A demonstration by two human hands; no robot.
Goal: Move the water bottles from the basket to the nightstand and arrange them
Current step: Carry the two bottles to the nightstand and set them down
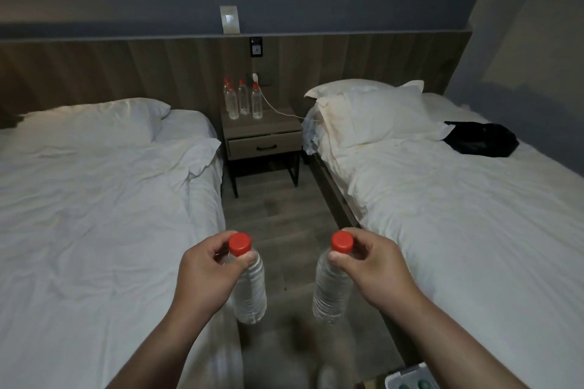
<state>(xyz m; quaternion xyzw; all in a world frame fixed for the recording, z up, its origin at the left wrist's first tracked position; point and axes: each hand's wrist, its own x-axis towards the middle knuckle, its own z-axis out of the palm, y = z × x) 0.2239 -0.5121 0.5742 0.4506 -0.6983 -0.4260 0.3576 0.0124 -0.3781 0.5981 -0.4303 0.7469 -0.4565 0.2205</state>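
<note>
The left hand (205, 268) pinches the left bottle (249, 287) in its fingers, just under the red cap. The right hand (366, 265) pinches the right bottle (330, 287) the same way. Both should land upright on the nightstand (279, 127), at its bare front, clear of the standing bottles (243, 101) and the white cable (278, 109). It waits well ahead between the left bed (94, 199) and the right bed (442, 215), on a wood floor (278, 215).

dim room | wide-angle edge bending | bottom edge perhaps motion-blurred

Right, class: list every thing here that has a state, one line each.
left hand: grips left bottle at neck
right hand: grips right bottle at neck
left bottle: capped, hanging cap-up
right bottle: capped, hanging cap-up
nightstand bottles: capped, standing upright
drawer: appears shut
white charger: plugged into wall
</note>
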